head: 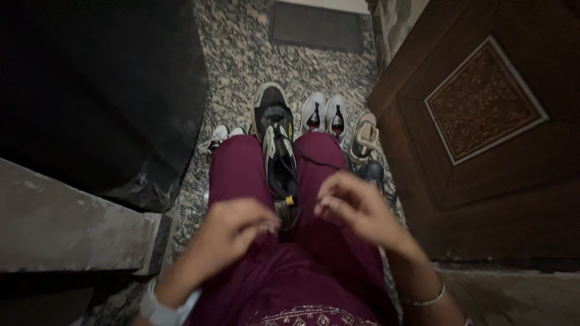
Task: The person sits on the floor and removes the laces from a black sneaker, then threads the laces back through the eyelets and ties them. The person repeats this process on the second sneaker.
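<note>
I look down at my lap in maroon trousers (241, 175). A black, white and yellow sneaker (275, 130) lies between my knees, toe pointing away. My left hand (232, 232) is curled just left of the shoe's heel end, fingertips at its black laces (287, 202). My right hand (353, 208) hovers just right of the laces with fingers bent; motion blur hides whether either hand pinches a lace. A watch is on my left wrist and a thin bracelet (426, 300) on my right.
On the speckled granite floor (241, 54) beyond my knees stand a pair of white shoes (325, 115), a tan sandal (364, 137) and another white shoe (219, 136). A carved wooden door (483, 121) is at right, a stone step (66, 217) at left, a dark mat (317, 27) ahead.
</note>
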